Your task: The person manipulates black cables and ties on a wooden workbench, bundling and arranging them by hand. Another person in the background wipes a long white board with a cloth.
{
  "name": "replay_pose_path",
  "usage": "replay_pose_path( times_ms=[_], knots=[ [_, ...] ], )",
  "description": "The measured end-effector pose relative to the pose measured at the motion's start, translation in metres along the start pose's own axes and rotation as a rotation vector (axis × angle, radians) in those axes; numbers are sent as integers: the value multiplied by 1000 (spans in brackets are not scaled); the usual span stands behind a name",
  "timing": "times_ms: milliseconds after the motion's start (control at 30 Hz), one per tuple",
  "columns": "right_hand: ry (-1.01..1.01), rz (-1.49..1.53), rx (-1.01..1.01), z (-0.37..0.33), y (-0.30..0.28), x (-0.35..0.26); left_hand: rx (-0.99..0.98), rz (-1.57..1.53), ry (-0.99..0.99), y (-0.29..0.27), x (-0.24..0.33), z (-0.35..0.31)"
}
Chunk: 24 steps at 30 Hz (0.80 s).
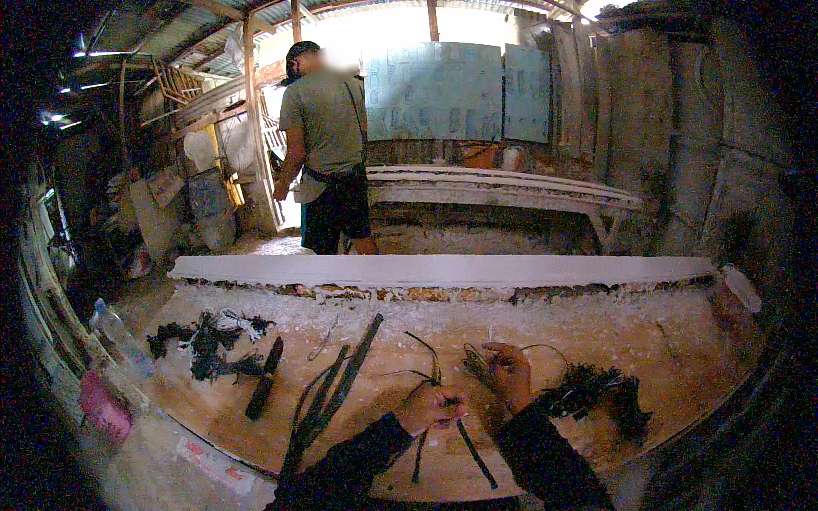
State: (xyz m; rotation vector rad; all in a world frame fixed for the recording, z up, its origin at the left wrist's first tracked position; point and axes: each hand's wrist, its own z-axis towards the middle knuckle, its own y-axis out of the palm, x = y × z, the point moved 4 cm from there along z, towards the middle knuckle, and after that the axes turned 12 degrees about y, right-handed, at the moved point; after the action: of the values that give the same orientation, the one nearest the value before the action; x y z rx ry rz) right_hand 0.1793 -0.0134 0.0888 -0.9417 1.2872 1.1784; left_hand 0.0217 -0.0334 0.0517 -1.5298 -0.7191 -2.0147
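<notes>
Above the near middle of a wooden tabletop (366, 460), my left hand (430, 409) is closed in a pinch on dark, thin strips (475, 456), whose ends stick out above and below the fingers. Just to its right, my right hand (511, 376) has its fingers bent around a looped bundle of thin cord or wire (478, 366). Long dark strips (351, 370) lie left of my left hand. Beyond them rests a dark knife-like piece (264, 379), too dim to name surely. A tangled pile of short black ties (596, 392) lies beside my right forearm.
Another black and white tangle (209, 345) lies at the table's left. A long white ledge (443, 271) borders its far side. A clear plastic bottle (121, 334) and a pink object (105, 409) are at the left. Behind, a person (328, 115) stands near a white bench (503, 189).
</notes>
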Motion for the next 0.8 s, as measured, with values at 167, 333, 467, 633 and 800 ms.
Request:
replay_pose_path(
  times_ms=[167,333,467,633,800],
  knots=[
    [-236,-446,208,6,-13,3,478,17,118,-27,3,-2],
    [-17,-99,-237,-3,7,9,976,491,374,-89,6,-8],
    [-150,-256,-712,-42,46,-3,1051,609,384,-112,3,-18],
    [-171,-376,-880,-61,60,-16,955,392,380,-102,-11,-10],
    [-237,-336,-729,-59,52,-18,924,589,306,-94,-18,-4]
  ],
)
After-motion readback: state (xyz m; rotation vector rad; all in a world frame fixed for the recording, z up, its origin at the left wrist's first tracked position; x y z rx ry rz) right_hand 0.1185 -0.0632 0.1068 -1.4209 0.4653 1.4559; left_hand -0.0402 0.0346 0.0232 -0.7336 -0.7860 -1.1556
